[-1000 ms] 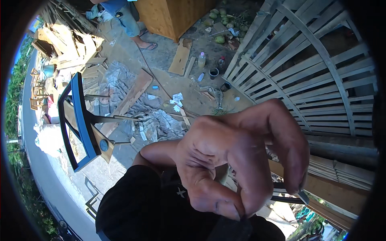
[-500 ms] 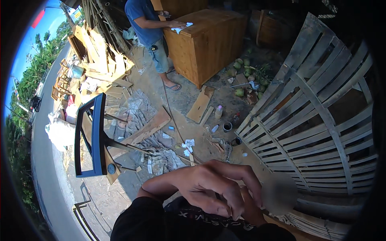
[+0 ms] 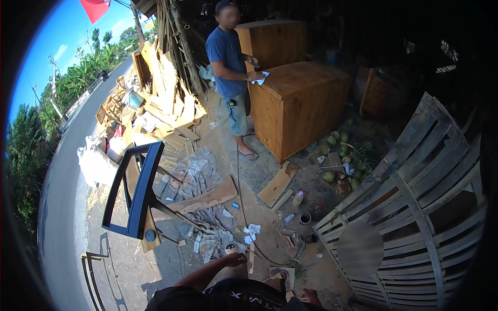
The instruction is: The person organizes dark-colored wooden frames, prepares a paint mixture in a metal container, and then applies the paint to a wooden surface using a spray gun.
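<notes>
My left hand (image 3: 236,259) hangs low in front of my body, beside my left leg; its fingers are small and dark here, and I cannot make out how they are held. Near the lower edge, my right hand (image 3: 311,298) shows only in part at my right side, its fingers unclear. Neither hand visibly touches a work item. Ahead to the left stands a dark-painted frame (image 3: 136,199) with an open middle, propped on thin legs. Crumpled white paper or cloth (image 3: 252,232) lies on the ground just beyond my feet.
Another person (image 3: 226,67) in a blue shirt holds a white cloth (image 3: 261,79) on a wooden cabinet (image 3: 306,111). A slatted wooden panel (image 3: 410,207) leans at the right. Dark cups (image 3: 305,218), a bottle (image 3: 298,198), boards (image 3: 278,184) and green coconuts (image 3: 329,177) lie about.
My hands were together in front of my chest; now they are apart and lowered to my sides. The view has tilted up, showing more of the other person and my feet.
</notes>
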The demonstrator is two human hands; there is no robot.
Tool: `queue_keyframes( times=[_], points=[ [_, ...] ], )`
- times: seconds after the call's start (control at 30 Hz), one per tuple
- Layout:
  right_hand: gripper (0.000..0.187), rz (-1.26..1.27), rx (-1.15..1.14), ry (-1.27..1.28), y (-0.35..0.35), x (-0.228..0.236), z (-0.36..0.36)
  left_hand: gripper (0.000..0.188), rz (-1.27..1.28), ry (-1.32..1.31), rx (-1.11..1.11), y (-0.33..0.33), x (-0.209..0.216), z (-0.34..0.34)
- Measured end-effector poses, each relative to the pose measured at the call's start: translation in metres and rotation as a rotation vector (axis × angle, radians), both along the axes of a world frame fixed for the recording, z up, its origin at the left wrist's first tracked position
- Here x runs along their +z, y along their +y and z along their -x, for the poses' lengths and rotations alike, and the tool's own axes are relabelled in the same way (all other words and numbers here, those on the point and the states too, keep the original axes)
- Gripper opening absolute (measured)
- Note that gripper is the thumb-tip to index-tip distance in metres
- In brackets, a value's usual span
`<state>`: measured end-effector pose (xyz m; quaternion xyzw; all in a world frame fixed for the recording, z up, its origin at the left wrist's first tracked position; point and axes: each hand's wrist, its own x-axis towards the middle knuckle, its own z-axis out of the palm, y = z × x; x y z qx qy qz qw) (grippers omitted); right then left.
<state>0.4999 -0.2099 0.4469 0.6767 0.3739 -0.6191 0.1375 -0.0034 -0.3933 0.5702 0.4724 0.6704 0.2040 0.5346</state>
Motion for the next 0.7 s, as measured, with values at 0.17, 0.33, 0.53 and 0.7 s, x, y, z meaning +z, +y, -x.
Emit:
queue_keyframes(
  times=[0.17, 0.33, 0.53, 0.7],
  points=[
    [0.038, -0.010, 0.083, -0.065, -0.003, 0.014, 0.058, 0.030, 0.379, -0.158, -0.177, -0.037, -0.047, 0.042],
    [0.063, -0.032, 0.135, -0.036, -0.008, 0.026, 0.150, 0.035, 0.455, -0.180, -0.333, -0.042, -0.070, 0.113],
    [0.059, -0.005, 0.509, 0.162, -0.030, -0.026, 0.257, 0.040, 0.389, -0.186, -0.223, -0.048, -0.073, 0.197],
    [0.049, -0.059, 1.112, 0.086, -0.062, -0.004, 0.330, 0.038, 0.525, -0.335, 0.410, -0.101, -0.045, 0.225]
  ],
)
